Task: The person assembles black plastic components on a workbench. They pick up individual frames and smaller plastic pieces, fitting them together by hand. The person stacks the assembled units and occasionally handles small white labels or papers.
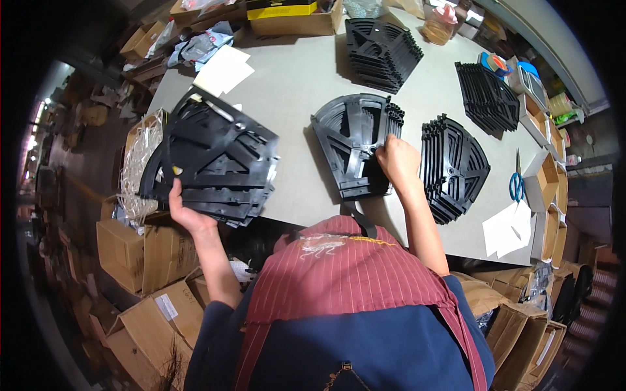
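My left hand (193, 217) grips the lower edge of a black fan-shaped plastic panel (171, 140), thumb showing and the other fingers hidden beneath. The panel is tilted over a pile of similar panels (244, 153) at the table's left. In front of me lies a middle stack of fan-shaped panels (357, 120) with slots and curved ribs. At its right side my right hand (399, 158) is closed, fingertips pinched together; whatever they hold is hidden. Just right of that hand stands another black panel stack (454, 166), fanned out in steps.
Two more black stacks lie farther back, a far stack (383, 53) and a right-hand stack (488, 99). Blue-handled scissors (517, 186) and white paper (507, 231) lie at the right. Small cardboard trays (542, 176) line the right edge. Cardboard boxes (156, 251) crowd the left front.
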Tool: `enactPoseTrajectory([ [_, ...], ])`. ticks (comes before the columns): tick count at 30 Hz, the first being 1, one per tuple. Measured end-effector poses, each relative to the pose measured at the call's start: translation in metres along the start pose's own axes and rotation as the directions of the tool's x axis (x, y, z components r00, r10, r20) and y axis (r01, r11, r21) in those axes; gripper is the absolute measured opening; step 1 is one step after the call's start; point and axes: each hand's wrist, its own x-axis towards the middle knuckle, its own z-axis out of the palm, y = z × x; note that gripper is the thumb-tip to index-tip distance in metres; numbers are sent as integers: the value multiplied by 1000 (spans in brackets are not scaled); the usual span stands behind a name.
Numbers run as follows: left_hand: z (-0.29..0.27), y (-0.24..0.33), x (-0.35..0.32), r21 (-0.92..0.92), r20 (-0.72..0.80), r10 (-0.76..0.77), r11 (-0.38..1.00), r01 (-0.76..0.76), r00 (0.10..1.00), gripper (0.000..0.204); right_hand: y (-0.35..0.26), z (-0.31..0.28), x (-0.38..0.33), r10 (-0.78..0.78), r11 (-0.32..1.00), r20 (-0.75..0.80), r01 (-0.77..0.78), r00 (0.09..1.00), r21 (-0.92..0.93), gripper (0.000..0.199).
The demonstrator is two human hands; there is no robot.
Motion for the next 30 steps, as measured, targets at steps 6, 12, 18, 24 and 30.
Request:
enactPoseTrajectory([
  [6,13,-31,-12,27,125,-253,967,252,959,41,-69,-53,14,-201,728,194,13,960,686,37],
  [12,31,-56,-19,61,264,-415,908,414,871,37,-85,-58,20,-245,593,316,-116,917,797,26],
  [18,19,-56,-11,310,329,-385,906,287,862,67,-68,-75,17,-310,-108,288,-334,906,936,8],
  [24,16,-50,-16,308,208,-322,918,250,924,69,-51,-118,18,-120,-158,102,-120,988,980,13],
  [30,22,-54,-14,300,142,-280,926,229,949,66,-45,-102,22,-58,919,-388,200,920,339,20],
])
